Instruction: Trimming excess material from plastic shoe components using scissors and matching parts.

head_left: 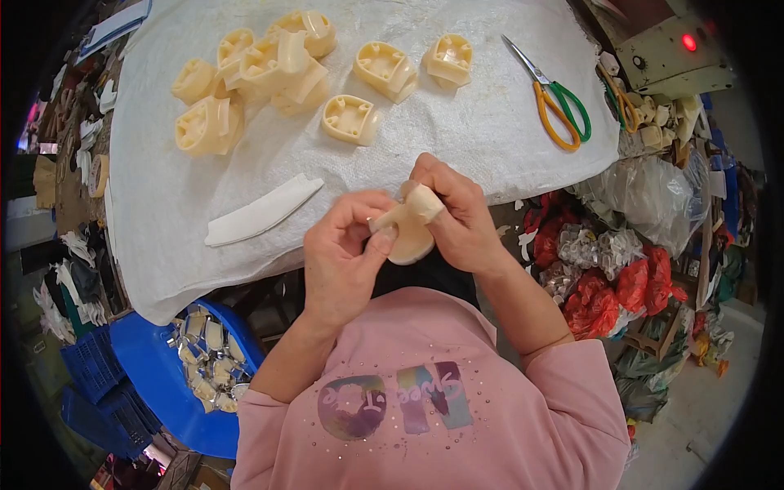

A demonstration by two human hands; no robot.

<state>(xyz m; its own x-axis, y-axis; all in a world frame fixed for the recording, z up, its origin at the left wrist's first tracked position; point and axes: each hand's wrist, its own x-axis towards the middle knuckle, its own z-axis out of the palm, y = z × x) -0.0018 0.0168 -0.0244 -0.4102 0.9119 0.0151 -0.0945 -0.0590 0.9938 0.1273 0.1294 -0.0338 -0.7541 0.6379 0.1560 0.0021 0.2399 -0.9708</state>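
Just off the near edge of the table, a cream molded plastic piece (411, 243) is held between my two hands. The fingers and thumb of my left hand (341, 245) pinch it from the left. My right hand (461, 216) is closed on its right side, with a beige wrap on the thumb; the curled fingers partly hide the piece. A curved white strip (265, 212) lies on the table left of my hands. Beyond them sit loose cream plastic housings (351, 118), and several more are heaped together (286, 69) at the far left.
Scissors (549, 94) with orange and green handles lie at the table's right on a white woven sheet (474, 122). A blue basin (151, 367) with small shiny pieces stands lower left. Red and clear plastic bags (629, 278) crowd the right. A machine box (678, 61) has a red light.
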